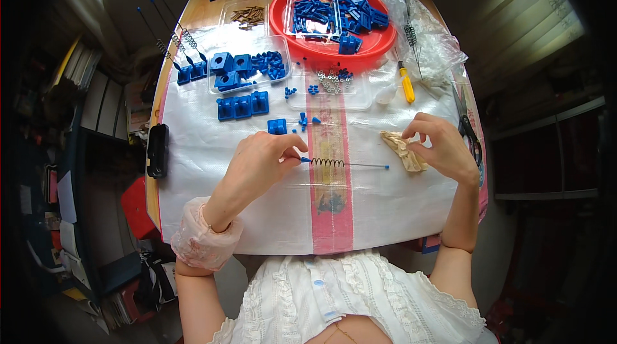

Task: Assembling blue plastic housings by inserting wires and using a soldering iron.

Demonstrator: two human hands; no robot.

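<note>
My left hand [262, 159] pinches the blue cone-shaped end of a thin metal rod with a dark coil spring [329, 163] on it. The rod lies sideways over the table, and a small blue tip caps its right end. Beside a crumpled cream cloth [403, 151], my right hand [441, 146] is held with curved fingers apart and nothing visible between them. Just beyond my left hand sit a blue block [277, 126] and a few small blue cone pieces [303, 120]. A row of blue blocks [242, 106] stands farther off.
A red basin [389, 41] of blue parts is at the back, with clear trays of blue pieces [268, 65], brass-coloured pins [248, 17] and small nuts [334, 79] around it. Finished-looking spring rods [191, 73] stand at left. A yellow screwdriver [407, 86], scissors [472, 138] and black case [158, 150] flank the work area.
</note>
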